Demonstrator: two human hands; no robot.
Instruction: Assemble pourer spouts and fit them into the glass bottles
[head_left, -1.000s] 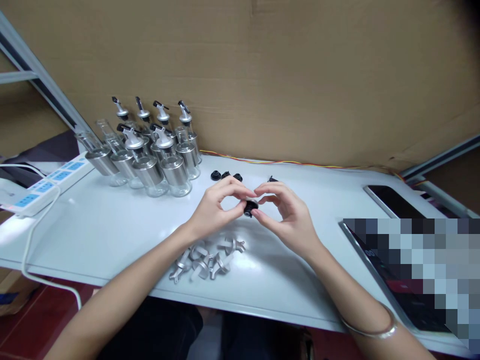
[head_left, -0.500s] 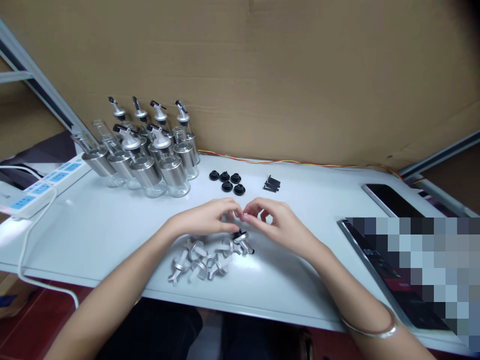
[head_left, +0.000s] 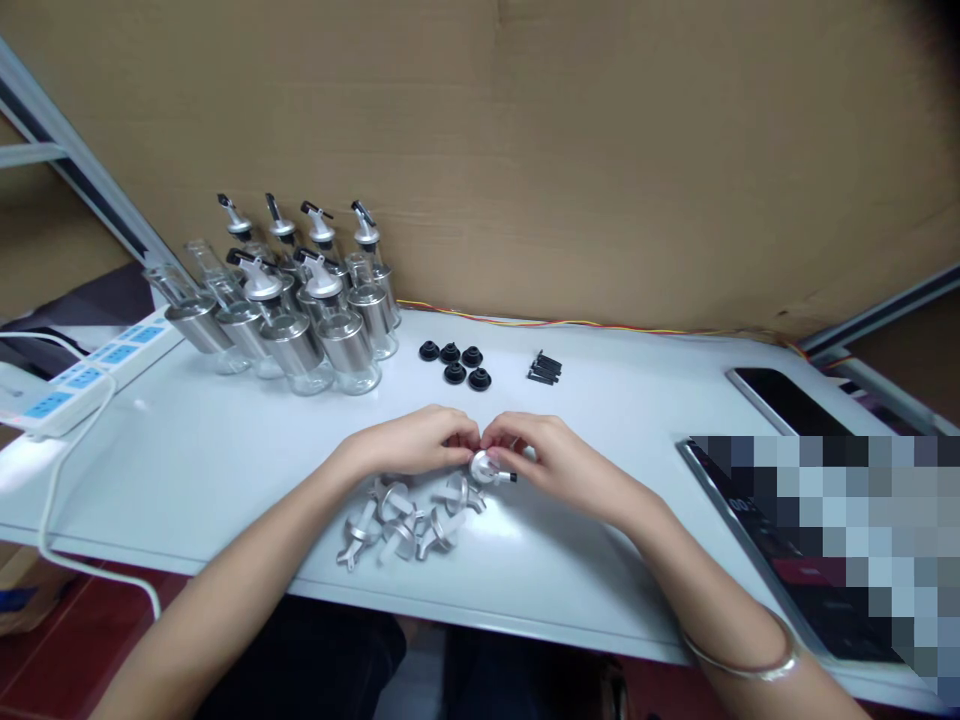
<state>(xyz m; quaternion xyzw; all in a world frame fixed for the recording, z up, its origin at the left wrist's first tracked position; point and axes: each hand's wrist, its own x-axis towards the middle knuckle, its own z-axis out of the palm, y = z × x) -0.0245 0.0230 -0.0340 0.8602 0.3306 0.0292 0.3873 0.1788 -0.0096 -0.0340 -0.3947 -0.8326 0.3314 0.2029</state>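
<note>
Both hands, left hand (head_left: pixel 409 448) and right hand (head_left: pixel 559 462), pinch one silver pourer spout (head_left: pixel 486 468) just behind the loose spout pile (head_left: pixel 405 520); six bottles (head_left: pixel 322 320) capped, two open, five black stoppers (head_left: pixel 454 364) unused.

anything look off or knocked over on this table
Nothing looks spilled or damaged. The bottles stand upright; two at the left have no spout. Both hands hold one silver spout beside the loose pile.

The table (head_left: pixel 637 400) is showing white, the stoppers (head_left: pixel 454 364) are showing black, and the spouts (head_left: pixel 405 520) are shining silver. The power strip (head_left: pixel 82 372) is showing white with blue sockets.
</note>
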